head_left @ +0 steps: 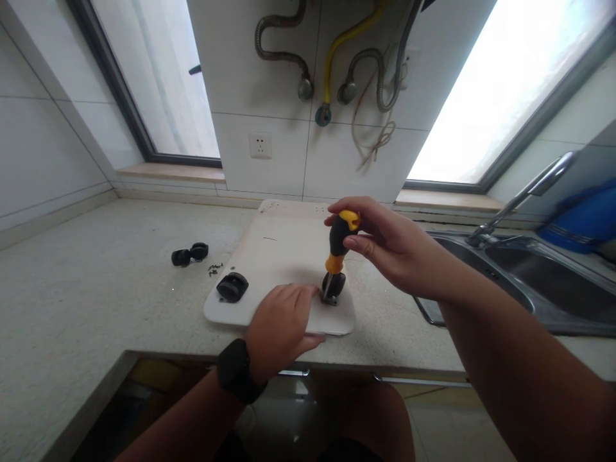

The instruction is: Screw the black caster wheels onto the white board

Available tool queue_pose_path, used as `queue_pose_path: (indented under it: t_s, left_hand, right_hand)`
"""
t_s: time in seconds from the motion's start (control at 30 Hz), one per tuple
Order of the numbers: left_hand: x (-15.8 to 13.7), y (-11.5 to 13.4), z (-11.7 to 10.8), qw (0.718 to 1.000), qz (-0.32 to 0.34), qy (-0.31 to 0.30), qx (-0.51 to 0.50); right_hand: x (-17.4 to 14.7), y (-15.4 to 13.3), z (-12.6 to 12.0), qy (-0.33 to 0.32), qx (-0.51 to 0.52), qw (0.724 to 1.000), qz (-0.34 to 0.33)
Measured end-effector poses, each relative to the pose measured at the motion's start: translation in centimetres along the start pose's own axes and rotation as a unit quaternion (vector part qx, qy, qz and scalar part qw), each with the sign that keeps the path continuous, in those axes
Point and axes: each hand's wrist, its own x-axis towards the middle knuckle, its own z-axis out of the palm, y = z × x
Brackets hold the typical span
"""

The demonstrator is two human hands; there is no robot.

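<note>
My right hand is closed around the black and yellow handle of a screwdriver. Its shaft points down to the base of a black caster wheel at the near right corner of a white board. The board lies flat on the countertop. My left hand rests on the board's near edge, its fingers reaching toward that caster; the fingertips are partly hidden, so I cannot tell whether they grip anything. Another black caster sits at the board's near left corner.
Two loose black casters and several small screws lie on the countertop left of the board. A steel sink with a tap stands at the right. Hoses hang on the tiled wall above a socket.
</note>
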Motion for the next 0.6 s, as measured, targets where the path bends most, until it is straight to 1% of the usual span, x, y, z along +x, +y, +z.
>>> queue_pose_path:
  t_s: [0.1,0.2,0.33,0.47,0.6]
  left_hand:
    - [-0.3,0.2,0.4,0.999,0.016,-0.013,0.034]
    - [0.3,-0.3,0.0,0.997,0.030,-0.048,0.056]
    - [1.2,-0.7,-0.7,0.993,0.042,-0.091,0.062]
    - [1.4,-0.4,-1.0,0.992,0.029,-0.099,0.066]
    - [1.5,0.0,-1.1,0.992,0.023,-0.104,0.067]
  right_hand:
    - [0.3,0.3,0.1,-0.004,0.025,1.000,0.001]
    - [0.6,0.4,0.1,-0.010,0.038,0.999,0.003]
    - [0.5,0.5,0.1,-0.007,0.033,0.999,-0.002]
    - [0.3,0.4,0.0,0.003,0.020,1.000,-0.009]
    - [0.4,-0.3,0.1,0.017,-0.017,1.000,-0.007]
